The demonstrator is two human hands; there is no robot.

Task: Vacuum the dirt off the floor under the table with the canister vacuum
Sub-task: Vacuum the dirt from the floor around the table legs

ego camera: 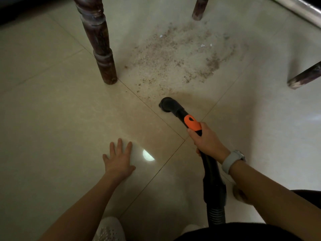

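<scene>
Brown dirt (175,56) is scattered over the beige floor tiles between the table legs. The black vacuum nozzle (167,105) rests on the floor at the near edge of the dirt patch. My right hand (206,140) grips the black and orange vacuum handle (192,123) just behind the nozzle. The ribbed black hose (214,202) runs back toward me. My left hand (119,159) lies flat on the tile to the left, fingers spread, holding nothing. The canister itself is out of view.
A turned dark wooden table leg (99,42) stands left of the dirt, another leg (199,9) at the far side, and a third leg (305,77) on the right. A metal rail (302,9) crosses the top right corner. My white shoe (109,230) shows at the bottom.
</scene>
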